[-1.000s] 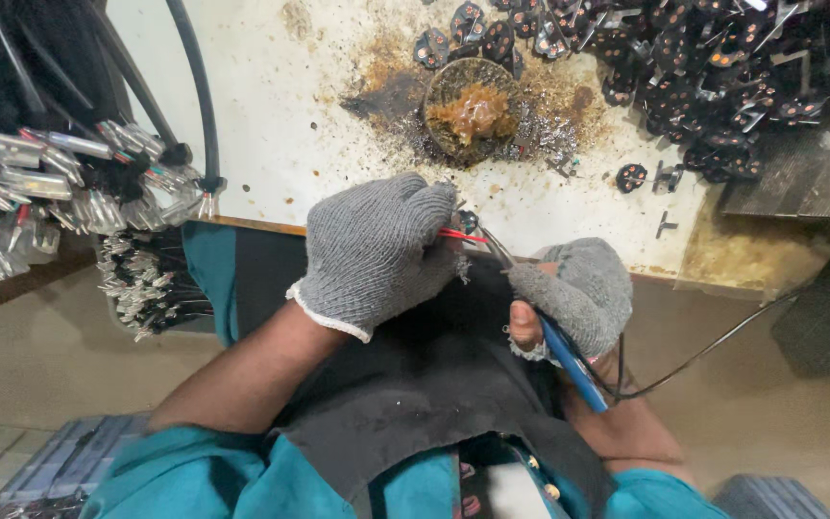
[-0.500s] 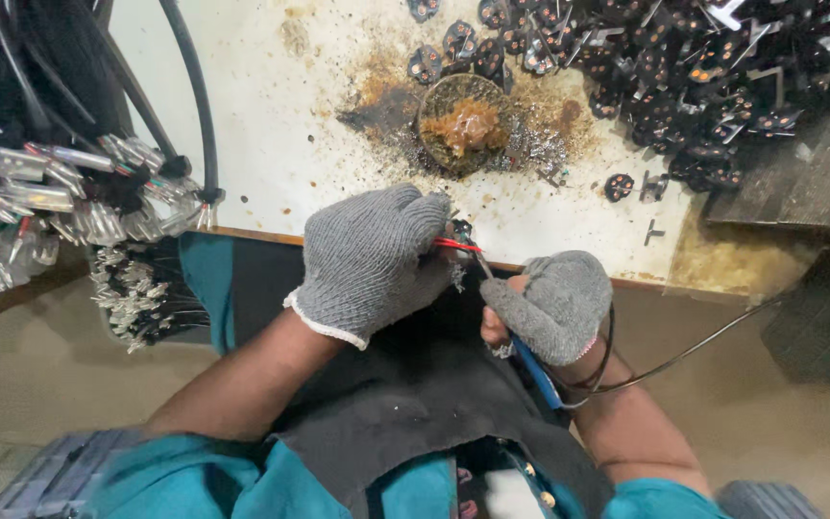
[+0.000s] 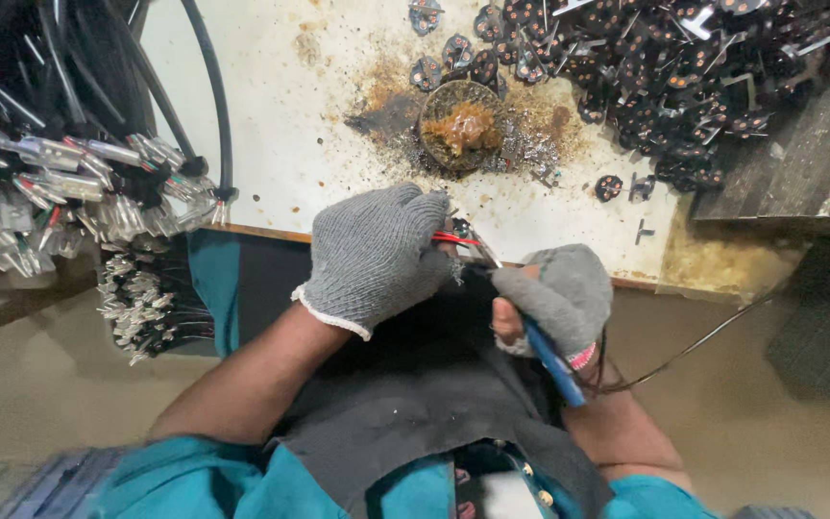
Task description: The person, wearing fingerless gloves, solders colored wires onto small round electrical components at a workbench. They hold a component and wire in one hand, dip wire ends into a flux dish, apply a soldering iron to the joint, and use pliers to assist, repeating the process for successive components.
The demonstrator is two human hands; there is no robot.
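Both my hands wear grey knit gloves and meet over my lap, at the near edge of a stained white worktable [image 3: 271, 144]. My left hand [image 3: 377, 255] is closed around a small part with a red wire [image 3: 453, 237] sticking out toward the right. My right hand [image 3: 554, 293] grips a blue-handled soldering iron [image 3: 549, 351] whose thin tip points up at the red wire. What exactly sits inside the left fist is hidden by the glove.
A round tin of brown flux [image 3: 461, 125] sits on the table just beyond my hands. A heap of small dark round parts [image 3: 665, 67] covers the back right. Bundles of black cables with metal connectors [image 3: 69, 183] hang at the left. A thin cord [image 3: 694, 346] trails to the right.
The view has shifted slightly. My right hand has drawn a little closer to the left one; both stay closed on their things.
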